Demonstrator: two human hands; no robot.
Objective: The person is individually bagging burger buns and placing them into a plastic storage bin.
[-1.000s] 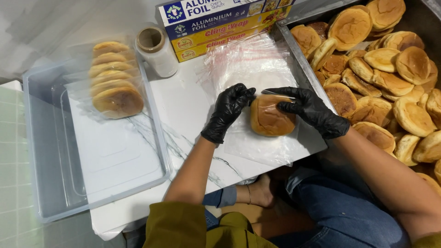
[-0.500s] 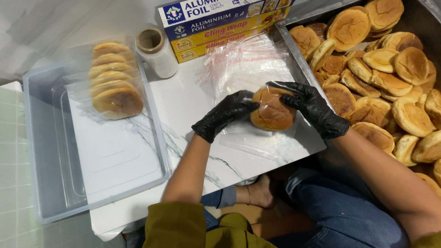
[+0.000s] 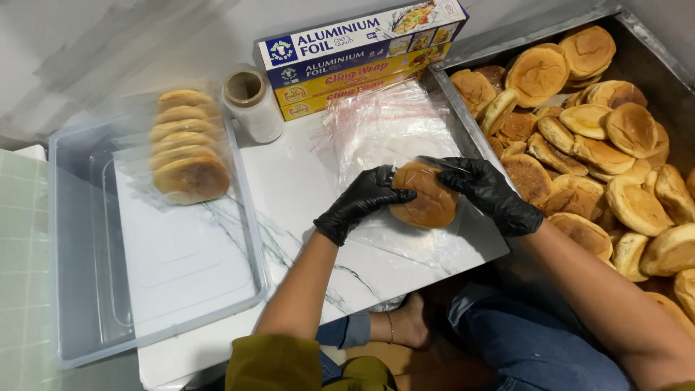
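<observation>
- Roughly in order of size: white marble-look tabletop [image 3: 304, 188] spans the middle, person's knees and a bare foot below its near edge.
- Metal tray [image 3: 463, 119] on the right, heaped with loose browned buns [image 3: 608, 145].
- Clear plastic bin [image 3: 79, 239] on the left — a row of wrapped buns [image 3: 184, 148] stands on edge at its far end.
- Stacked long boxes of foil and wrap [image 3: 355, 58] lie at the table's far edge, a roll of clear film [image 3: 252, 101] upright just beside them.
- Clear plastic bags [image 3: 391, 130] are spread on the table between the boxes and the hands.
- Left hand [image 3: 362, 203], black glove, fingers curled around the left side of a single bun [image 3: 426, 197].
- Right hand [image 3: 489, 192], black glove, fingers pinched on the thin plastic at the bun's top right — gripping it.
- Bun sits held between both hands, just above the plastic sheet, near the tray's edge.
</observation>
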